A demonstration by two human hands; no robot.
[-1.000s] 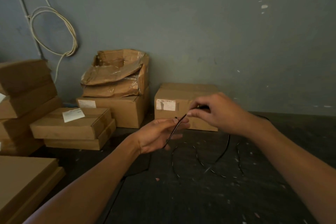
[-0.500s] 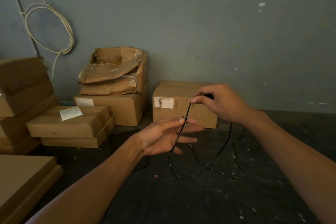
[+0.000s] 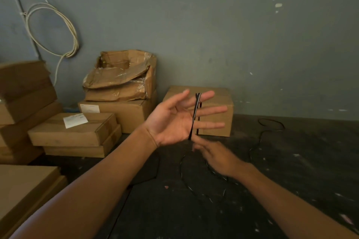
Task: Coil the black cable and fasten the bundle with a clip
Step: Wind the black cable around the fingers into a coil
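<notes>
Black cable [image 3: 194, 116] now looped over spread, flat left hand [image 3: 174, 120]; right hand [image 3: 215, 156] dropped below it, blurred, grip unclear. First wrap begun; no clip seen.

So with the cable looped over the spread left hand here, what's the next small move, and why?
Probably the right hand, blurred just below the left hand, should carry the black cable up behind the fingers for another wrap. The cable crosses the open palm only around the index finger, and most of it lies slack on the floor. No clip is visible.
</notes>
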